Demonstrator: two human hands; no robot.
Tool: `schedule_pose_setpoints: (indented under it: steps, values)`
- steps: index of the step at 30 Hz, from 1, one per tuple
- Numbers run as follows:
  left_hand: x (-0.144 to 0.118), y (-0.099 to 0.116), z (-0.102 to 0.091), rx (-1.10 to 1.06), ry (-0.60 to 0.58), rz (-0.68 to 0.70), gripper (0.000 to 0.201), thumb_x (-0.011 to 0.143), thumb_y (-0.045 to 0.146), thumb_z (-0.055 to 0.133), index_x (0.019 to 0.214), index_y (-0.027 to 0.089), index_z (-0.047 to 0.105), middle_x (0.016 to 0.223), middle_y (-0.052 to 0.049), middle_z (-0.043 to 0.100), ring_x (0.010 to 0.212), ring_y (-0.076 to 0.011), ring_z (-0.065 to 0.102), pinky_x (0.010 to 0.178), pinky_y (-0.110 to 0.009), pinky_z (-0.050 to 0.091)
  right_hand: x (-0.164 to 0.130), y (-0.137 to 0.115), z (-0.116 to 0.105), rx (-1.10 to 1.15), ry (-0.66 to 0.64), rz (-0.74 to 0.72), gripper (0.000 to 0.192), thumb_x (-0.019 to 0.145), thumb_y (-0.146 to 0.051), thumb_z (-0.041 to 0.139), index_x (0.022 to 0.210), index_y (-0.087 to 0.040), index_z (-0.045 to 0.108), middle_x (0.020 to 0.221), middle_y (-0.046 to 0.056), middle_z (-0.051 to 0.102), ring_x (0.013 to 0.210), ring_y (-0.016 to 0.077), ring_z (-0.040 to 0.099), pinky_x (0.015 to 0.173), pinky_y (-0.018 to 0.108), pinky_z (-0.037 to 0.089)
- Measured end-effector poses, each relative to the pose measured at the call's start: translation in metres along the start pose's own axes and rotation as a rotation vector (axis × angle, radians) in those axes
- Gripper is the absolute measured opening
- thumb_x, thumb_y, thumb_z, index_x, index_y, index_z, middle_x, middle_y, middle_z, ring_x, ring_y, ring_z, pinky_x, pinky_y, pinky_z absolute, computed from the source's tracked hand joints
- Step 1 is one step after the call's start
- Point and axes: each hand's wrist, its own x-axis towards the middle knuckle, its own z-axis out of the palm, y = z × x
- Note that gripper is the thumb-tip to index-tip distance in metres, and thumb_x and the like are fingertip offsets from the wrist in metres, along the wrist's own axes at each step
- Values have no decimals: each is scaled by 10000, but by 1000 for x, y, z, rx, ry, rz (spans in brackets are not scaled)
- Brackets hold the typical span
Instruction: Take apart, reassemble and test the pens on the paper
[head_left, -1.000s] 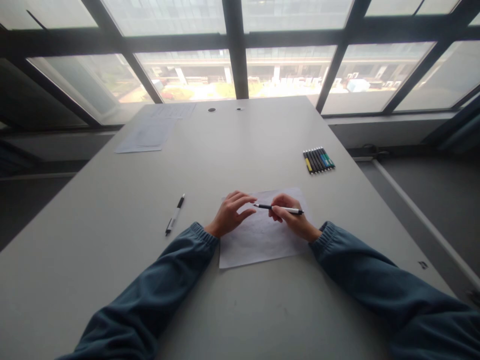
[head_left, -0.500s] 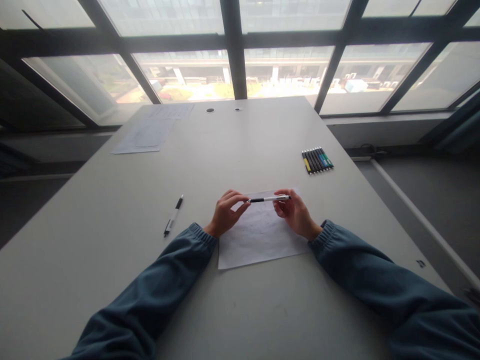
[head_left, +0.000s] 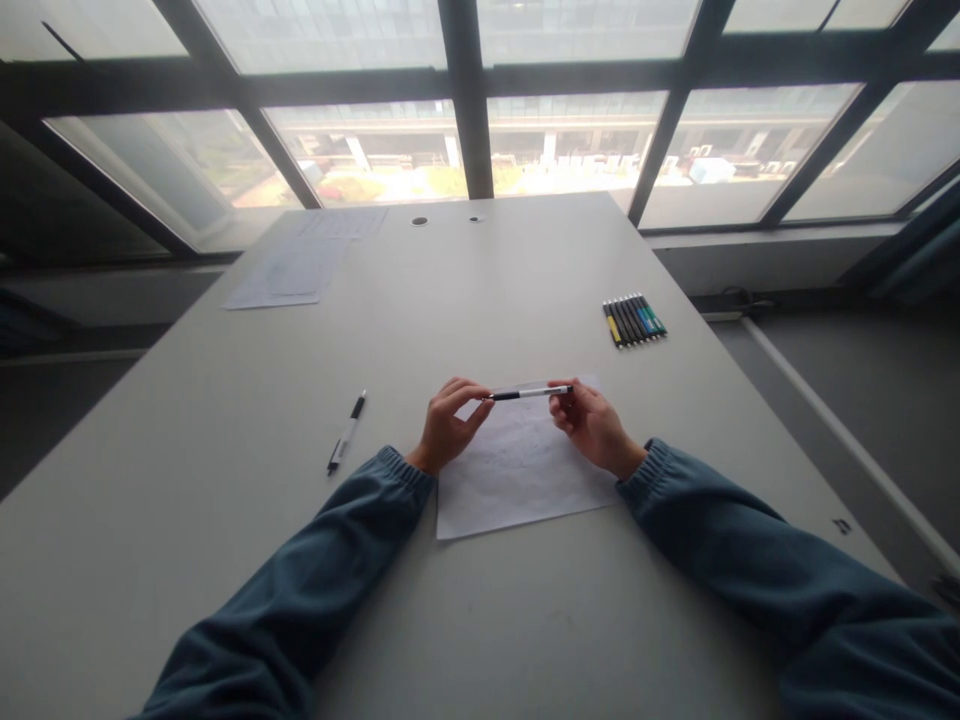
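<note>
A white pen (head_left: 531,392) with a black grip is held level between my two hands, above a sheet of paper (head_left: 517,490). My left hand (head_left: 451,424) pinches the pen's tip end between thumb and fingers. At the other end, my right hand (head_left: 591,422) has its thumb and fingers closed around the pen's black end. Faint marks show on the paper, whose far part is partly covered by the hands. A second white and black pen (head_left: 347,432) lies on the table, left of my left hand.
A row of several pens (head_left: 634,321), dark with yellow, blue and green ones, lies to the right. More paper sheets (head_left: 289,265) rest at the far left of the white table (head_left: 225,420). A small dark object (head_left: 842,526) sits near the right edge. Windows stand beyond.
The pen has shifted slightly left and up in my hands. The fingers of my right hand have moved a little along its end. The other things lie where they were.
</note>
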Motion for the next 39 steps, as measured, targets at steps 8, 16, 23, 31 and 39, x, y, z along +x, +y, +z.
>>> schedule_pose_setpoints:
  steps: [8,16,23,31,39]
  values:
    - [-1,-3,-1,-20,70,-65,155,919,339,659,889,192,695,813,-34,673,756,-150,601,702,-300,500,2,3,-1,-114,189,-231,357,829,-534,714,922,-191,675,714,14,631,563,112,519,457,235,359]
    - [-3,-9,0,-47,156,-154,226,947,395,612,866,190,661,781,-19,634,724,-143,565,713,-292,483,0,6,-8,-576,194,-466,255,850,-416,721,954,-184,736,749,35,708,629,157,632,600,303,513]
    - [-4,-14,2,-62,162,-197,253,954,418,596,872,188,663,791,-22,647,727,-145,577,715,-289,472,-2,5,-16,-978,98,-630,177,940,-338,610,931,-207,729,809,50,706,705,177,626,715,326,508]
    - [-1,-11,2,-70,125,-238,349,953,488,569,799,185,648,734,-15,657,706,-151,599,704,-287,474,-8,-5,-19,-1264,12,-703,221,988,-309,519,943,-224,718,832,62,670,745,187,594,730,295,448]
    - [-1,-14,3,-126,96,-261,334,956,494,565,878,187,668,776,-22,671,744,-157,624,707,-281,481,-7,-5,-21,-1349,2,-723,227,1004,-283,487,953,-211,696,825,62,670,747,186,602,719,287,434]
